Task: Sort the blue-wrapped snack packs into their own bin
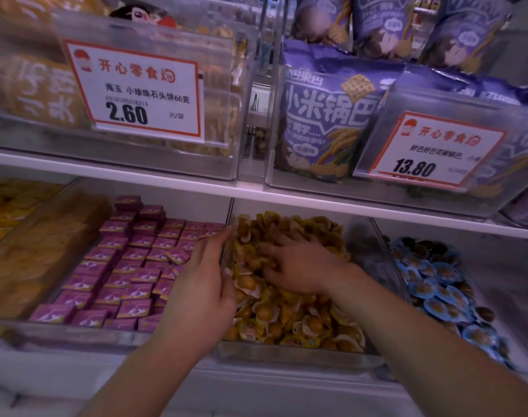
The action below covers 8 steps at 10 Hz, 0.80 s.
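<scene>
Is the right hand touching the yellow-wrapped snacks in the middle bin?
Touching. In the head view the right hand lies on the yellow-wrapped snacks, its fingers pushed in among them, no gap showing.

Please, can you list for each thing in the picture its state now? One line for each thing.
Left hand: fingers straight, at the wall between the pink and yellow bins.
Right hand: spread, resting on the yellow packs.
Yellow packs: loose heap in the middle bin.
Blue packs: heaped in the right bin.
Pink boxes: stacked in rows, left bin.
Purple bags: upright, upper shelf.
</scene>
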Motion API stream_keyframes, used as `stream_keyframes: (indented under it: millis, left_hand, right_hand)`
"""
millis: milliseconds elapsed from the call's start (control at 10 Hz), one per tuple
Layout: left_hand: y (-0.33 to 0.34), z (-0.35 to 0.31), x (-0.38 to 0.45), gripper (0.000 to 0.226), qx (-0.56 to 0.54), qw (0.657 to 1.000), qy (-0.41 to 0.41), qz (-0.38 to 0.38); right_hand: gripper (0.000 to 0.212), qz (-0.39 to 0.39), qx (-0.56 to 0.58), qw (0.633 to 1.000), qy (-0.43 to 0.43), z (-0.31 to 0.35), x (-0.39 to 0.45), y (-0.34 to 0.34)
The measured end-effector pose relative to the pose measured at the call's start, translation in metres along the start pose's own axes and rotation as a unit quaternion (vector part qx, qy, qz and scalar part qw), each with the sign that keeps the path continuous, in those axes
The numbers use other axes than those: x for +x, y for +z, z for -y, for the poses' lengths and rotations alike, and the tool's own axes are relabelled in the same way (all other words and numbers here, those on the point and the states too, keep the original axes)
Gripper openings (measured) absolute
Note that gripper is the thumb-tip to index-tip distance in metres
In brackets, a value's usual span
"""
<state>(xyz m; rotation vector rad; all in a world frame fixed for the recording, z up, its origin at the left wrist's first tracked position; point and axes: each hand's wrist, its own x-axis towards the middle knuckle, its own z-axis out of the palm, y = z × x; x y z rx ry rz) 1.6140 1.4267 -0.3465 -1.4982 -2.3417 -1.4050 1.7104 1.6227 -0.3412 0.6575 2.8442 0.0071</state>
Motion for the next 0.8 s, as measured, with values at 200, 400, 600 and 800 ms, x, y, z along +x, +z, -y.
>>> stream_keyframes:
  millis: [200, 400, 600, 800]
  left_hand:
    - [0.003, 0.002, -0.001, 0.064, 0.003, 1.0, -0.003, -0.008]
    - [0.0, 0.0, -0.001, 0.063, 0.008, 1.0, -0.016, -0.002]
    - [-0.001, 0.0, 0.003, 0.061, 0.03, 0.999, -0.011, -0.002]
    - [-0.004, -0.006, 0.004, 0.065, 0.089, 0.996, -0.026, 0.007]
  right_hand:
    - [0.075, -0.094, 0.062, 0.992, 0.063, -0.035, -0.049, -0.006]
    - [0.071, -0.046, 0.087, 0.974, 0.206, -0.026, -0.021, 0.015]
    - [0.074, -0.151, 0.107, 0.981, 0.055, -0.007, -0.048, 0.019]
    - [0.061, -0.093, 0.202, 0.969, 0.107, -0.008, -0.097, 0.019]
